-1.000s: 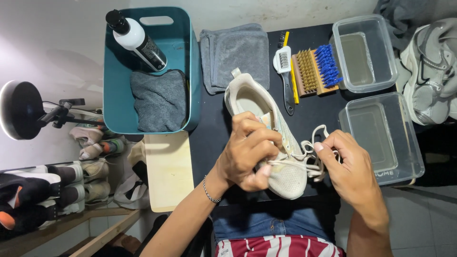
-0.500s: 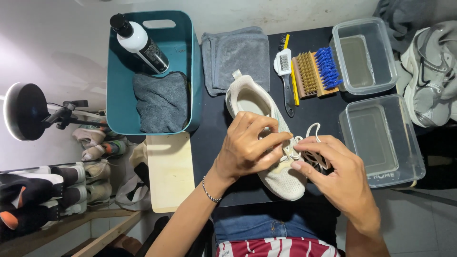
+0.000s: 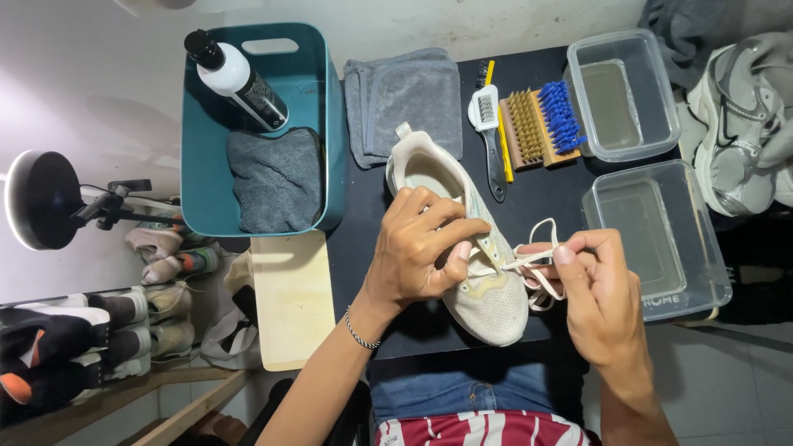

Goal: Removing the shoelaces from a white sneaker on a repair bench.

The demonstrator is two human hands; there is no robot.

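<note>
A cream-white sneaker (image 3: 487, 301) lies on the black table (image 3: 549, 198), toe towards me. My left hand (image 3: 417, 252) rests over its middle, fingers pressing on the lacing area. My right hand (image 3: 599, 289) pinches the white shoelace (image 3: 537, 256) just right of the shoe, and the lace runs taut from the eyelets to my fingers, with a loop hanging below.
Behind the shoe lie a folded grey towel (image 3: 409, 95), a small white brush (image 3: 487, 132), and a wooden brush beside a blue-bristled one (image 3: 541, 124). Two clear plastic tubs (image 3: 661, 235) stand at right. A teal bin (image 3: 318, 157) at left holds a bottle and a grey cloth.
My right hand has drawn the lace out to the right, away from the shoe. My left hand stays on the shoe, shifting slightly along the laces.
</note>
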